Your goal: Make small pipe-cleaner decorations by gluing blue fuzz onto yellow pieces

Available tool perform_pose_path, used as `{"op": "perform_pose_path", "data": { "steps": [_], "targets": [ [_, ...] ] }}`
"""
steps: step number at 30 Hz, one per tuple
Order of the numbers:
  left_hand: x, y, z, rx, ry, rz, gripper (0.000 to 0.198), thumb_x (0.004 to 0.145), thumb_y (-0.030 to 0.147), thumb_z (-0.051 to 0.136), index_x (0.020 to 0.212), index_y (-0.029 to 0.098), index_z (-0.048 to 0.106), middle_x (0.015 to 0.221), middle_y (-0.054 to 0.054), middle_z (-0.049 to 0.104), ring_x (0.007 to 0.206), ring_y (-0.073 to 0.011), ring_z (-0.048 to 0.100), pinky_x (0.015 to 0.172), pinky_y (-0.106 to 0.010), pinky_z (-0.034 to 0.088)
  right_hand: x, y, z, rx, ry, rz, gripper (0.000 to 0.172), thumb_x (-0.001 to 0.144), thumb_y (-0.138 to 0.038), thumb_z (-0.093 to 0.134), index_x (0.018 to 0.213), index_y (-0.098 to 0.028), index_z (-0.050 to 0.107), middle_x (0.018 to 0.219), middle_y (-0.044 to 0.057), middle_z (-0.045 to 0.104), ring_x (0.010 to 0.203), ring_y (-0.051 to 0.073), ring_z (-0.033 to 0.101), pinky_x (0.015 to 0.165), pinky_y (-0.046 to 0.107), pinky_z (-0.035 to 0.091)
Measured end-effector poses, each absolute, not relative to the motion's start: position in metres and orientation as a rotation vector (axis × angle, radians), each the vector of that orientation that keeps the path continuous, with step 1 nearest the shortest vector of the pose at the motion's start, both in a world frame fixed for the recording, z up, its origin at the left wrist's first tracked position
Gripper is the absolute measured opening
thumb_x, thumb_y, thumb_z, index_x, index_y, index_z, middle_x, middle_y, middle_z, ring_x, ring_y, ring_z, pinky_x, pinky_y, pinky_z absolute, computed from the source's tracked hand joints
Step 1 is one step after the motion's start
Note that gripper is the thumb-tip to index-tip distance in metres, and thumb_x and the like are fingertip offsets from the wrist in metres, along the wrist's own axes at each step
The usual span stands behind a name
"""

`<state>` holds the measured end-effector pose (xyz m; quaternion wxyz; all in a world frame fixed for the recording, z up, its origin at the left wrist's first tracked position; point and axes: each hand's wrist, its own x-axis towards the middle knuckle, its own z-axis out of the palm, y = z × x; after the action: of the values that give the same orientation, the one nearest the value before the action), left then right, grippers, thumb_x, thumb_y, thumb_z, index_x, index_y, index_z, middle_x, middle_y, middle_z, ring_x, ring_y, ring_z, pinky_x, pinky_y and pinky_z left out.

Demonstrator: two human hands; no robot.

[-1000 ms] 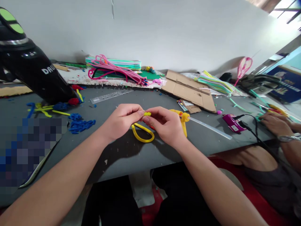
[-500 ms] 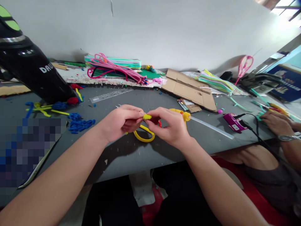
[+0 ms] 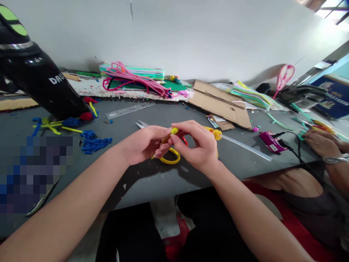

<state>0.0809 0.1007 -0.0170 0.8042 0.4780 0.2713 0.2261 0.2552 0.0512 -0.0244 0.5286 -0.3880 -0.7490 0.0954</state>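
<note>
From here I see left hand (image 3: 144, 143) and right hand (image 3: 198, 145) both pinching the yellow piece (image 3: 175, 130), which looks light, soft and crushable, best held by its stem (image 3: 165, 139).

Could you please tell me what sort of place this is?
Probably a small craft workspace, though I cannot tell whether at home or in a shop. On the table are bundled pink stems, scissors and what looks like a glue gun.
</note>
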Motion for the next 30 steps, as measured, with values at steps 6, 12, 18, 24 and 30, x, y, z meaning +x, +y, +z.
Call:
{"op": "perform_pose_path", "data": {
  "steps": [6, 12, 18, 24, 30],
  "targets": [
    [0.085, 0.104, -0.019, 1.177, 0.691, 0.756, 0.027, 0.077, 0.04, 0.076, 0.078, 0.015, 0.067, 0.078, -0.004, 0.064, 0.072, -0.0143, 0.06, 0.069, -0.027, 0.049, 0.257, 0.053, -0.028, -0.938, -1.758, 0.097, 0.022, 0.089, -0.019, 0.063, 0.108, -0.021, 0.072, 0.093, 0.004, 0.076, 0.077, 0.013, 0.069, 0.072, 0.026, 0.057],
    [0.073, 0.103, -0.008, 1.634, 0.93, 1.123, 0.021, 0.076, 0.038, 0.078, 0.082, 0.019, 0.07, 0.08, -0.002, 0.068, 0.077, -0.0158, 0.063, 0.071, -0.026, 0.05, 0.256, 0.052, -0.028, -1.019, -1.709, 0.219, 0.022, 0.088, -0.02, 0.063, 0.108, -0.02, 0.073, 0.091, 0.004, 0.075, 0.073, 0.012, 0.068, 0.069, 0.025, 0.056],
    [0.075, 0.094, -0.005, 1.825, 0.875, 1.097, 0.024, 0.08, 0.041, 0.075, 0.089, 0.019, 0.075, 0.084, -0.003, 0.074, 0.076, -0.017, 0.067, 0.069, -0.026, 0.054, 0.254, 0.05, -0.025, -1.063, -1.733, 0.264, 0.024, 0.088, -0.019, 0.06, 0.108, -0.02, 0.073, 0.088, 0.003, 0.073, 0.074, 0.013, 0.066, 0.072, 0.027, 0.055],
    [0.077, 0.095, -0.011, 1.78, 0.837, 1.114, 0.024, 0.075, 0.04, 0.08, 0.089, 0.021, 0.077, 0.084, -0.003, 0.076, 0.075, -0.0172, 0.07, 0.069, -0.026, 0.057, 0.252, 0.051, -0.023, -0.963, -1.815, 0.136, 0.032, 0.089, -0.013, 0.054, 0.114, -0.022, 0.072, 0.092, 0.005, 0.07, 0.079, 0.013, 0.064, 0.074, 0.028, 0.054],
    [0.073, 0.098, -0.007, 1.642, 0.816, 1.063, 0.021, 0.079, 0.038, 0.078, 0.089, 0.02, 0.078, 0.077, -0.003, 0.075, 0.07, -0.0179, 0.07, 0.067, -0.028, 0.058, 0.255, 0.053, -0.023, -1.016, -1.793, -0.073, 0.024, 0.089, -0.021, 0.064, 0.11, -0.024, 0.073, 0.101, 0.008, 0.065, 0.094, 0.019, 0.063, 0.083, 0.037, 0.051]
  ]
}}
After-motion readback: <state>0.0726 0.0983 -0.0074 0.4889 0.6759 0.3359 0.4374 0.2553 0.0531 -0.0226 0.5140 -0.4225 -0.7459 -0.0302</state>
